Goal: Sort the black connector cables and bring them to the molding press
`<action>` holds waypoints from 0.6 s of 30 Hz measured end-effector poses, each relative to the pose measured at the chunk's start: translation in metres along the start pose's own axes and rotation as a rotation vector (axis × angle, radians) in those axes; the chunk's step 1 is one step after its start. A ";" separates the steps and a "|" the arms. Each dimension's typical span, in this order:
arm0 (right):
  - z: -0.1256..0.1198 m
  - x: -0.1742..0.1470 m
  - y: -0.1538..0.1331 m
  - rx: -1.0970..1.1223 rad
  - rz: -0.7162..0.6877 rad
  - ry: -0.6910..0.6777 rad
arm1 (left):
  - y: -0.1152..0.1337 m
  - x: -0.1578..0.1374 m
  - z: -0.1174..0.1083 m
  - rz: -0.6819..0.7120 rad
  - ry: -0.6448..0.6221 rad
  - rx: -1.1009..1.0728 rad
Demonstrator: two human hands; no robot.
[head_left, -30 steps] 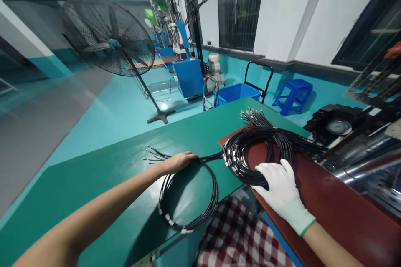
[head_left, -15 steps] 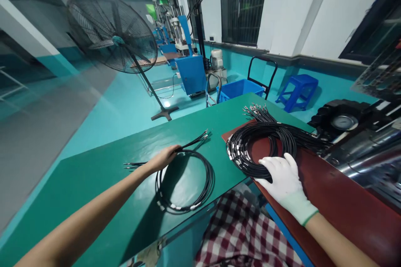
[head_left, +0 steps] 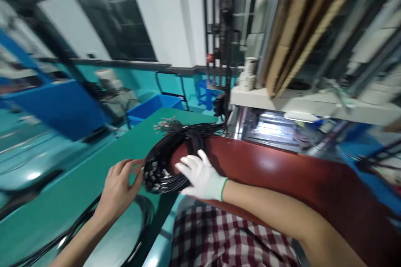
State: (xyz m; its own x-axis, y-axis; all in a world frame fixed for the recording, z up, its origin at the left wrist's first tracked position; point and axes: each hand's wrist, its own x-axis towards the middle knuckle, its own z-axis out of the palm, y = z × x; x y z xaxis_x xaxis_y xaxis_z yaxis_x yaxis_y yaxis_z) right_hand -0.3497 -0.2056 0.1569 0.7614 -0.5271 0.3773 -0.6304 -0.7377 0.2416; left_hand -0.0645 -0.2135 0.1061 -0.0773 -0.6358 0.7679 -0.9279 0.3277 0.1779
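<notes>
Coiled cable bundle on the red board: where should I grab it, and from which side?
Grip the coiled cable bundle at its near-left arc, where the white tags cluster, coming from the green table side. That arc overhangs the red board, so fingers can probably wrap it. The left hand is already there; the right hand lies on top.

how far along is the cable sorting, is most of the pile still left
Done: one loose cable loop lies on the green table, apart from the pile. In hand: the bare left hand reaches the edge of the big cable bundle, and the gloved right hand rests flat on it. Left: the thick bundle on the red board, so likely most of it.
</notes>
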 end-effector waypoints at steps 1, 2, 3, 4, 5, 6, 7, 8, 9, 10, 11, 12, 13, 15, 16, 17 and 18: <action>-0.007 -0.012 -0.001 -0.012 -0.011 0.011 | 0.023 0.012 0.003 0.106 0.008 -0.071; -0.015 -0.028 0.000 -0.016 -0.019 0.014 | 0.047 0.022 0.008 0.194 -0.001 -0.135; -0.025 -0.047 0.002 -0.011 -0.019 0.008 | 0.071 0.031 0.012 0.263 -0.019 -0.192; -0.035 -0.068 0.006 -0.001 -0.008 -0.005 | 0.094 0.037 0.018 0.317 -0.041 -0.243; -0.045 -0.093 0.012 0.011 0.022 -0.022 | 0.117 0.041 0.024 0.359 -0.064 -0.291; -0.055 -0.118 0.021 0.022 0.070 -0.039 | 0.138 0.045 0.030 0.390 -0.087 -0.333; -0.064 -0.145 0.031 0.031 0.132 -0.051 | 0.158 0.048 0.037 0.415 -0.113 -0.367; -0.072 -0.171 0.043 0.043 0.205 -0.062 | 0.177 0.051 0.044 0.439 -0.144 -0.396; -0.078 -0.196 0.055 0.056 0.287 -0.065 | 0.196 0.054 0.052 0.463 -0.184 -0.417; -0.083 -0.218 0.067 0.068 0.370 -0.063 | 0.215 0.058 0.059 0.487 -0.227 -0.434; -0.086 -0.237 0.078 0.078 0.444 -0.054 | 0.233 0.063 0.067 0.511 -0.271 -0.447; -0.087 -0.252 0.088 0.088 0.500 -0.037 | 0.252 0.068 0.075 0.534 -0.315 -0.459; -0.089 -0.262 0.096 0.098 0.534 -0.017 | 0.271 0.073 0.082 0.557 -0.354 -0.471; -0.090 -0.273 0.105 0.121 0.547 0.027 | 0.308 0.084 0.096 0.609 -0.416 -0.491; -0.091 -0.274 0.107 0.132 0.539 0.047 | 0.325 0.089 0.103 0.639 -0.437 -0.497; -0.092 -0.274 0.108 0.143 0.532 0.065 | 0.341 0.094 0.109 0.669 -0.455 -0.501; -0.092 -0.273 0.109 0.153 0.526 0.076 | 0.356 0.097 0.115 0.693 -0.467 -0.504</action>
State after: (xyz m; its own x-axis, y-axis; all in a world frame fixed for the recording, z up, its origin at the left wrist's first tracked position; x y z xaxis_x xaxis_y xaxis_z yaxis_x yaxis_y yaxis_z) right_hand -0.6399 -0.1031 0.1628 0.3326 -0.8136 0.4770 -0.8896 -0.4385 -0.1276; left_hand -0.4439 -0.2389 0.1734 -0.7847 -0.3673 0.4993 -0.3663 0.9246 0.1046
